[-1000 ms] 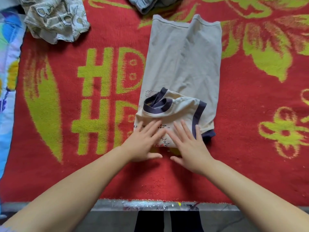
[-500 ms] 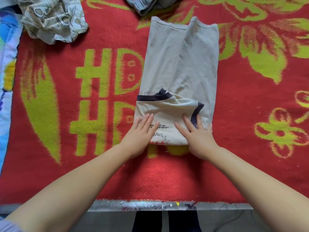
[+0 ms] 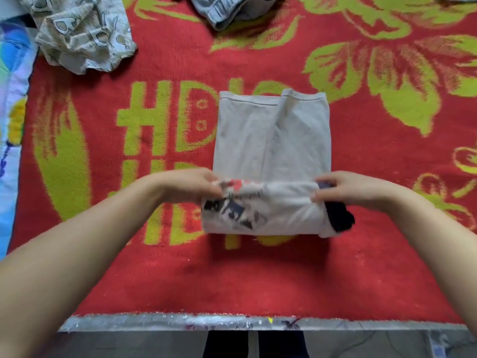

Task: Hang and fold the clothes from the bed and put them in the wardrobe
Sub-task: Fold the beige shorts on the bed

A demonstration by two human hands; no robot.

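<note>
A beige T-shirt [image 3: 273,140] with dark navy trim lies folded into a long strip on the red blanket [image 3: 258,275] of the bed. Its near end is turned over into a thick fold, with a printed graphic showing on top. My left hand [image 3: 191,183] pinches the left end of that fold's upper edge. My right hand [image 3: 346,187] pinches the right end, beside a dark navy sleeve edge that sticks out.
A crumpled patterned beige garment [image 3: 82,32] lies at the back left. A grey-blue denim piece [image 3: 232,9] lies at the back centre. A light blue sheet [image 3: 10,125] runs along the left edge. The bed's near edge [image 3: 258,322] is below my arms.
My hands went from pressing flat on the shirt's near end to pinching it and have turned it over away from me, so the printed side now faces up.
</note>
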